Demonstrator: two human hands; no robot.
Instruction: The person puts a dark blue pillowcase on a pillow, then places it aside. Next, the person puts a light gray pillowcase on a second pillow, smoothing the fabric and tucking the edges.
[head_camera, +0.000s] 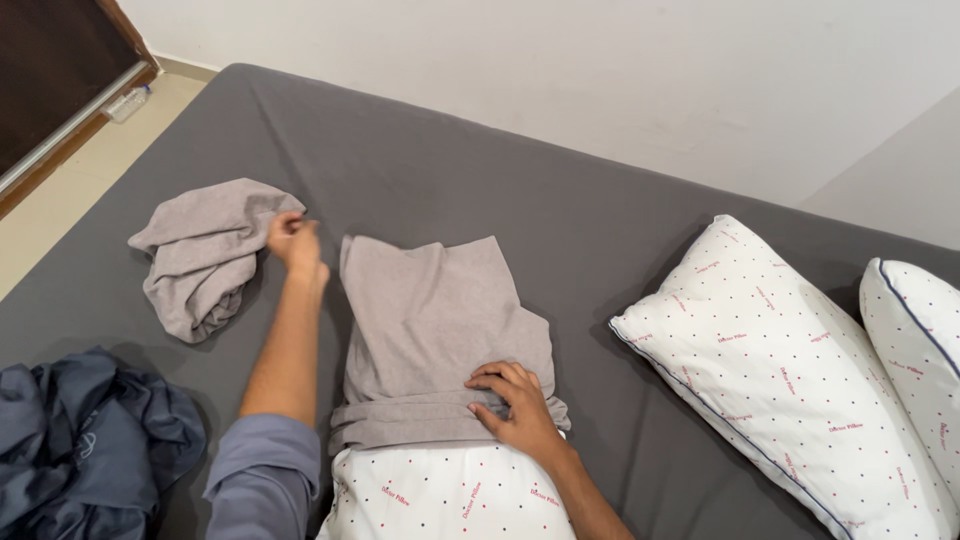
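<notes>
A grey pillowcase (430, 320) is drawn partway over a white dotted pillow (445, 495) lying in front of me on the bed. My right hand (512, 405) presses flat on the bunched lower edge of that pillowcase, fingers spread. My left hand (295, 242) reaches out to the left and pinches the edge of a second, crumpled grey pillowcase (205, 255) lying on the sheet.
The bed carries a dark grey sheet (480, 190). Two white dotted pillows (790, 370) (915, 335) lie at the right. A crumpled blue-grey cloth (85, 440) sits at the lower left. Beyond the bed's left corner are tiled floor (70, 190) and a dark door (50, 70).
</notes>
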